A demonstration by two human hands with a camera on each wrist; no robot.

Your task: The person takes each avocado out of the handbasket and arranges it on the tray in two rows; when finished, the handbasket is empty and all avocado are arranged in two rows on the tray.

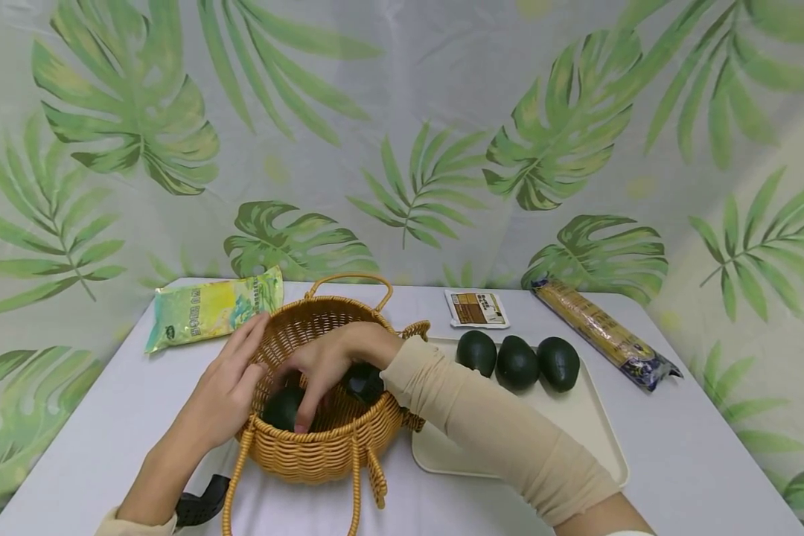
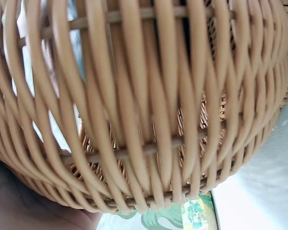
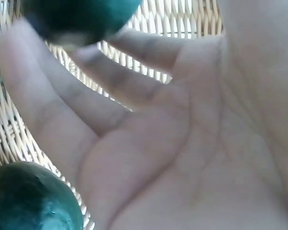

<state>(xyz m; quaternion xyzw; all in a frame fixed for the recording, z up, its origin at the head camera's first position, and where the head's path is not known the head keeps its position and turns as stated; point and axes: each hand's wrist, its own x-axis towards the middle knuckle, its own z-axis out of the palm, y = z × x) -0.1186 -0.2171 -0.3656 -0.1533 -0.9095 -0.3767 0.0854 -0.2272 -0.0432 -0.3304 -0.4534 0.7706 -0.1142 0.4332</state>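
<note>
A wicker basket (image 1: 328,439) stands near the front middle of the pale worktop (image 1: 697,447), and two dark green avocados lie inside it, one (image 1: 283,407) under the fingers of the right hand (image 1: 328,365), the other (image 1: 365,382) just behind that hand. The right hand reaches down into the basket with fingers curled over the near avocado; whether they grip it I cannot tell. The left hand (image 1: 224,387) rests flat against the basket's outer left wall, fingers straight. Just right of the basket a cream tray (image 1: 576,424) carries three more avocados (image 1: 517,362) in a row. Behind lie a yellow-green packet (image 1: 208,309), a small brown-labelled packet (image 1: 477,308) and a long noodle pack (image 1: 603,331). A leaf-printed curtain (image 1: 402,112) backs the worktop
</note>
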